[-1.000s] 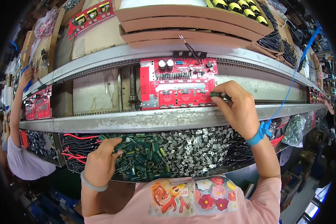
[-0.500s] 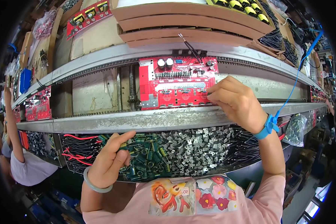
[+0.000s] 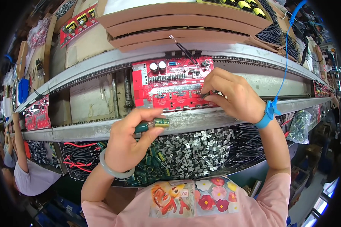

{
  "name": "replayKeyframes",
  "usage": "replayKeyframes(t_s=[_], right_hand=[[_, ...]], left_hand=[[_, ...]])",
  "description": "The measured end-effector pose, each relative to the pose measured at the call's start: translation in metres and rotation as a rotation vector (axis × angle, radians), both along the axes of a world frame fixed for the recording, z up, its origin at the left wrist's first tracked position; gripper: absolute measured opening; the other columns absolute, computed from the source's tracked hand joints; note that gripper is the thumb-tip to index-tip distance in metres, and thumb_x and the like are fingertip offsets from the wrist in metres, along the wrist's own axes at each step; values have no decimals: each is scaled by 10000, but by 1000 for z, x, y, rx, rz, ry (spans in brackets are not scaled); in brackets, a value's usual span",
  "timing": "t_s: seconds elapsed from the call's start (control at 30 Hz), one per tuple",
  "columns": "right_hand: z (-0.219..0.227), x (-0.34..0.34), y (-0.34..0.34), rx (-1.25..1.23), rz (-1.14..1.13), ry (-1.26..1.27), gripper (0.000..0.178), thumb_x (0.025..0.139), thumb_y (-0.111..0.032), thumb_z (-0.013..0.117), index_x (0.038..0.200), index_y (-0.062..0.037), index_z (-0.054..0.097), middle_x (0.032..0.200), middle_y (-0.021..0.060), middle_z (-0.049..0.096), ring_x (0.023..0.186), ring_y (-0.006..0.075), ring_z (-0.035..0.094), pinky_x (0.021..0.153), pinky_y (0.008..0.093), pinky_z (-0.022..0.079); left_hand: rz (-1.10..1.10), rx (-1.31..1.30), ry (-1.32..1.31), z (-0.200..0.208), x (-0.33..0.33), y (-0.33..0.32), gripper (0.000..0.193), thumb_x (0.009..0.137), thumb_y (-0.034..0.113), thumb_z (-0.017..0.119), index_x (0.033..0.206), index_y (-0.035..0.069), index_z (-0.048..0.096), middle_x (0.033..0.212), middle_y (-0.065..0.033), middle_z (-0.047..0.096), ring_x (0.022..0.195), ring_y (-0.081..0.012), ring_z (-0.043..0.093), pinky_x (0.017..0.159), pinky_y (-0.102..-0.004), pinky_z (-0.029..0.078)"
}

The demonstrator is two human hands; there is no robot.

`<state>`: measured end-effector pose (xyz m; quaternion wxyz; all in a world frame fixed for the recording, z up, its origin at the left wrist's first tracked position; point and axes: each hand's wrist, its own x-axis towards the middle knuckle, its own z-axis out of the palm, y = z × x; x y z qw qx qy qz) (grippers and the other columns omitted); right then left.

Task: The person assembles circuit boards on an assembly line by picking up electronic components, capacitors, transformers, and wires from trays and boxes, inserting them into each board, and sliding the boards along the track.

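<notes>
My left hand is closed on green capacitors. One capacitor sticks out between thumb and fingertips, and a second lies further back against the fingers. The hand is in front of the metal rail, above the parts tray. My right hand pinches at the lower right of the red circuit board; something small and dark shows at its fingertips, too hidden to name. The board carries two white-topped round capacitors, a row of small black parts and black wires standing up at its far edge.
The near tray holds green capacitors, silver-tabbed transistors, black wires and red-ended wires. Metal rails run along the line. Cardboard trays stand behind. A blue cord leads from my right wristband. Co-workers' arms are at left.
My left hand has risen from the capacitors in the tray toward the board, with capacitors now showing in its fingers. My right hand stays at the board's right side. The view has shifted slightly.
</notes>
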<state>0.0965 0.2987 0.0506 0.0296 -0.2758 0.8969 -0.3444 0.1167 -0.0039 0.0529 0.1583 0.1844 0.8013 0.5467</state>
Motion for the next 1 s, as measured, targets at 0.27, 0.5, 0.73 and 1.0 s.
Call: replayKeyframes(t_s=[0.27, 0.5, 0.73, 1.0], right_hand=[[-6, 5, 5, -61, -37, 9, 245, 769, 53, 787, 970, -17, 664, 1000, 136, 669, 932, 346, 673, 803, 419, 553], [-20, 7, 3, -78, -22, -32, 256, 782, 36, 786, 1004, -10, 667, 984, 141, 681, 935, 357, 676, 806, 427, 555], [-13, 18, 0, -83, -181, 10, 258, 900, 15, 708, 1154, -2, 668, 1070, 169, 716, 970, 373, 709, 836, 414, 570], [0, 36, 3, -133, -289, -2, 285, 921, -4, 708, 1203, -6, 667, 1111, 175, 715, 984, 359, 711, 839, 398, 558]], left_hand=[[-72, -100, 299, -17, -26, 23, 268, 860, -1, 790, 1119, -2, 722, 913, -96, 672, 792, -180, 625, 725, -294, 502], [-108, -142, 462, -24, -36, 35, 269, 824, 4, 806, 1073, -5, 704, 842, -141, 628, 745, -296, 620, 671, -388, 508], [-126, -200, 550, -26, -39, 40, 255, 810, -3, 798, 1046, -9, 701, 852, -143, 633, 796, -330, 619, 713, -423, 511], [-154, -225, 588, -25, -42, 36, 261, 801, -25, 786, 1045, -7, 695, 866, -144, 628, 809, -335, 615, 727, -430, 513]])
